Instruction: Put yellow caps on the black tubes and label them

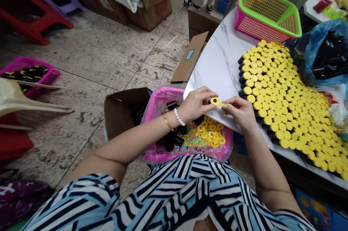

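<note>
1. My left grip point(194, 105), the hand with the pearl bracelet and gold bangle, is closed in a fingertip pinch on a yellow disc point(214, 100) with a black centre. The disc sits just above the pink plastic tub point(160, 97).
2. My right grip point(239, 112) is also closed, pinching the right edge of that same disc, so the two hands nearly meet.
3. Inside the tub, loose yellow discs point(210, 129) and black tubes point(178, 141) lie on a bed of multicoloured beads point(187, 140).
4. To the tub's right, a white marble-patterned counter point(220, 61) carries tightly packed black tubes topped with yellow discs point(285, 97), standing in rows.
5. Farther right of the tub, a blue plastic bag of black tubes point(312, 51) lies at the counter's edge, and a green-and-pink plastic basket point(268, 12) stands on the counter.
6. Left of the tub, an open cardboard box point(122, 109) stands right beside it on the tiled floor point(81, 50).
</note>
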A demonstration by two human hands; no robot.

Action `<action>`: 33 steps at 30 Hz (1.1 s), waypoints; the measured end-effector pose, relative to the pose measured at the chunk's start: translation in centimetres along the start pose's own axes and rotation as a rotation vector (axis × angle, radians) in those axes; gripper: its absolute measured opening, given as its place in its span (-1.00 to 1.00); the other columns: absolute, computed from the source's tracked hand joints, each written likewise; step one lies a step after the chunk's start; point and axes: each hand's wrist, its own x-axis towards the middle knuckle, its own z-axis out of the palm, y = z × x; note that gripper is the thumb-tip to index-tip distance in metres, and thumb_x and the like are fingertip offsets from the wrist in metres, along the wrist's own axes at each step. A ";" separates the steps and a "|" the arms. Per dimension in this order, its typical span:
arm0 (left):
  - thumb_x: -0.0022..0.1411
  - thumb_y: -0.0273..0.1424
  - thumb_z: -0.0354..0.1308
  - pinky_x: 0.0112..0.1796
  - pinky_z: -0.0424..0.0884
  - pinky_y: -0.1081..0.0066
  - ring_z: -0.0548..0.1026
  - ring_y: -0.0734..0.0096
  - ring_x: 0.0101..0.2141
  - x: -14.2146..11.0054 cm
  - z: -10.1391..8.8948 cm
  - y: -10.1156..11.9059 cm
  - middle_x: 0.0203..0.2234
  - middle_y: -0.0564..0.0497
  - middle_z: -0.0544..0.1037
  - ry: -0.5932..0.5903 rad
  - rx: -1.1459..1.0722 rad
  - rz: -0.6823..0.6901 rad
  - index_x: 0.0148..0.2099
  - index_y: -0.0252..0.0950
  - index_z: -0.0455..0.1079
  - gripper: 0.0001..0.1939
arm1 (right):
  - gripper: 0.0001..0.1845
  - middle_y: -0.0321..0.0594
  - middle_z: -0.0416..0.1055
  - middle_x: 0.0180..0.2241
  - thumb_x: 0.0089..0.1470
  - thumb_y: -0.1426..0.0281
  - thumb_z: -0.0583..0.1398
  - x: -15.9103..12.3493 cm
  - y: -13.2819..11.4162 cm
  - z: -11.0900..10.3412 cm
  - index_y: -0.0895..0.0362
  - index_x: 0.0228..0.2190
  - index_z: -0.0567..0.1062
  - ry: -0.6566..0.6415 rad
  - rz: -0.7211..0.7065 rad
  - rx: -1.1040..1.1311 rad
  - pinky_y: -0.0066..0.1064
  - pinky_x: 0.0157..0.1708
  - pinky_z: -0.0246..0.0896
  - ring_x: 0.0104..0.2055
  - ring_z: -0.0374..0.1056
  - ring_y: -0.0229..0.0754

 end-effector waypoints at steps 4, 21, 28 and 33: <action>0.25 -0.37 0.33 -0.11 0.44 0.37 0.53 0.38 -0.18 0.0 0.2 -0.2 -0.15 -0.06 0.56 0.008 -0.001 0.015 0.03 -0.28 0.53 -0.70 | -0.67 -0.46 0.33 -0.61 -0.01 0.21 0.43 2.9 -0.9 1.0 0.08 -0.41 0.41 -0.150 0.117 0.006 -0.52 -0.65 0.11 -0.63 0.20 -0.37; 0.01 -0.29 0.48 -0.40 0.16 0.46 0.30 0.47 -0.42 2.8 1.6 0.4 -0.46 0.14 0.33 0.003 0.030 -0.104 -0.39 -0.29 0.28 -0.61 | -0.78 -0.31 0.42 -0.40 0.23 0.17 0.25 -5.4 1.5 2.1 0.03 -0.17 0.49 0.259 -0.009 0.031 -0.32 -0.35 0.39 -0.44 0.41 -0.21; 0.12 -0.33 0.38 -0.36 0.25 0.43 0.35 0.42 -0.37 1.2 2.3 0.9 -0.37 0.06 0.40 0.026 0.085 -0.121 -0.27 -0.29 0.33 -0.72 | -0.66 -0.25 0.40 -0.31 0.19 0.18 0.29 -3.2 -0.5 1.3 0.02 -0.04 0.48 0.230 -0.146 -0.240 -0.34 -0.35 0.31 -0.38 0.32 -0.21; 0.06 -0.53 0.27 -0.37 0.25 0.42 0.35 0.43 -0.39 0.8 2.8 0.7 -0.42 0.07 0.38 0.056 0.139 -0.154 -0.34 -0.28 0.27 -0.80 | -0.76 -0.29 0.33 -0.37 0.10 0.29 0.35 0.1 -1.6 2.0 0.05 -0.17 0.54 0.118 -0.327 -0.595 -0.34 -0.29 0.27 -0.38 0.26 -0.21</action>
